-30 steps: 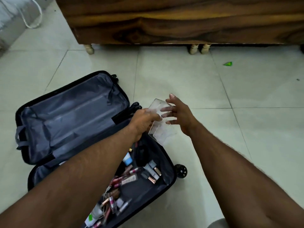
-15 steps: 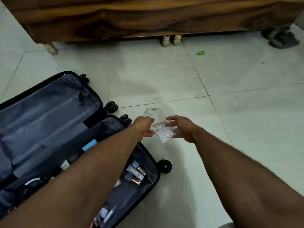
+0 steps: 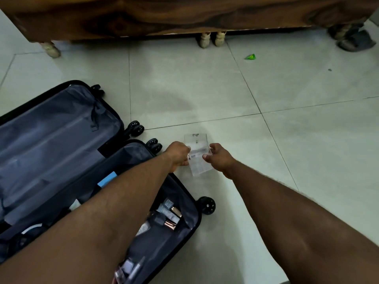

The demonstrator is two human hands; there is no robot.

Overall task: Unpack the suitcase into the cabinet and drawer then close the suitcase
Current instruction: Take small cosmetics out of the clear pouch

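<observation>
A clear, flat-sided plastic container [image 3: 198,153], rectangular and faintly printed, is held just beyond the wheeled corner of the open suitcase [image 3: 86,171], over bare floor. It is pinched on its left edge by the curled fingers of the left hand [image 3: 178,155] and on its right edge by the thumb and fingers of the right hand [image 3: 220,158]; whether it rests on the floor cannot be told. The suitcase is a black hard shell lying open in two halves, each lined with smooth grey fabric. The half farther from the person shows only a zipped divider panel. The nearer half is partly hidden by the left forearm, and small cosmetic tubes [image 3: 169,215] with metallic caps are seen in it. Black wheels [image 3: 206,204] project from the shell's edge. Beyond the suitcase, a dark, strongly grained wooden cabinet [image 3: 184,15] is carried on turned, pale feet [image 3: 211,38]. Between suitcase and cabinet, glossy pale floor tiles [image 3: 184,89] with thin joints are open, with a small green scrap [image 3: 250,56] lying to the right.
</observation>
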